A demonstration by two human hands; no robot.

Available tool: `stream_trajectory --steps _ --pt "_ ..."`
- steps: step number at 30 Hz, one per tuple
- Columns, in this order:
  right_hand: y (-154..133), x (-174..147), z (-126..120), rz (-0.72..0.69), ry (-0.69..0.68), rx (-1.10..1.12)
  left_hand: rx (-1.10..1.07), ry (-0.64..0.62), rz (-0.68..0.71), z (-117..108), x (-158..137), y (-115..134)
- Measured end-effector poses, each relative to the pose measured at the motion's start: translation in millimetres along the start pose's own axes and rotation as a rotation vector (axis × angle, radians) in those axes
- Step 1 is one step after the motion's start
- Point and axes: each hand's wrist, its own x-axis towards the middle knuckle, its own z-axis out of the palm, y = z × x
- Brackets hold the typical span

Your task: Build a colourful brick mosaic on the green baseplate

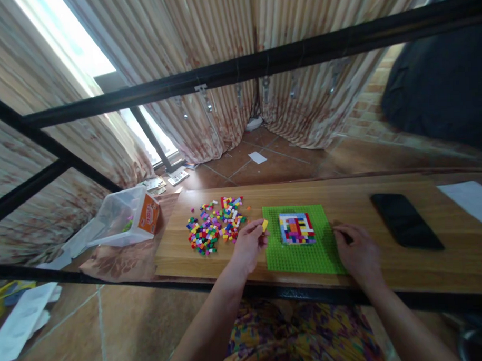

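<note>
Between the thumb and fingers of my left hand is a yellow building brick, held just over the left edge of a green studded baseplate. Bricks of many colours form a rectangular block on the plate. My right hand rests by the plate's right edge with its fingers curled; whether anything is in them is hidden. To the left of my left hand lies a loose pile of small coloured bricks.
A dark phone and a white paper lie on the wooden table to the right. Left of the table stands a clear plastic box with an orange label. A black metal bar crosses in front, before the curtains.
</note>
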Motion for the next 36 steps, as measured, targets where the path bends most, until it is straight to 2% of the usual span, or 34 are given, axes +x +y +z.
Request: stream_trajectory --steps 3,7,10,12,16,19,27,31,33,36 --pt "-0.9 0.2 0.4 0.017 -0.002 0.005 -0.105 -0.064 -0.084 7.0 -0.8 -1.7" --pt "-0.7 0.3 0.5 0.02 -0.02 0.012 -0.05 -0.1 -0.062 16.7 2.6 -4.8" --pt "-0.3 0.4 1.0 0.01 -0.016 0.015 0.118 -0.104 0.024 22.1 8.2 -7.6" --pt "-0.1 0.4 1.5 0.014 -0.01 0.023 0.312 -0.112 0.116 23.9 13.6 -8.0" --pt "-0.9 0.5 2.1 0.043 -0.009 0.027 0.767 -0.203 0.316 25.2 25.4 -2.3" --pt "-2.3 0.8 1.8 0.05 -0.007 0.022 0.983 -0.257 0.408 27.6 31.1 4.7" --pt "-5.5 1.9 0.7 0.041 -0.005 0.041 1.278 -0.393 0.467 39.7 38.6 18.2" --pt "-7.0 2.3 -0.4 0.032 -0.005 0.042 1.377 -0.418 0.423 43.7 43.6 24.3" --pt "-7.6 2.2 -0.8 0.025 -0.003 0.042 1.409 -0.408 0.406 45.7 44.5 24.7" --pt "-7.4 2.0 -0.7 0.014 -0.007 0.04 1.404 -0.307 0.403 49.2 42.7 20.7"
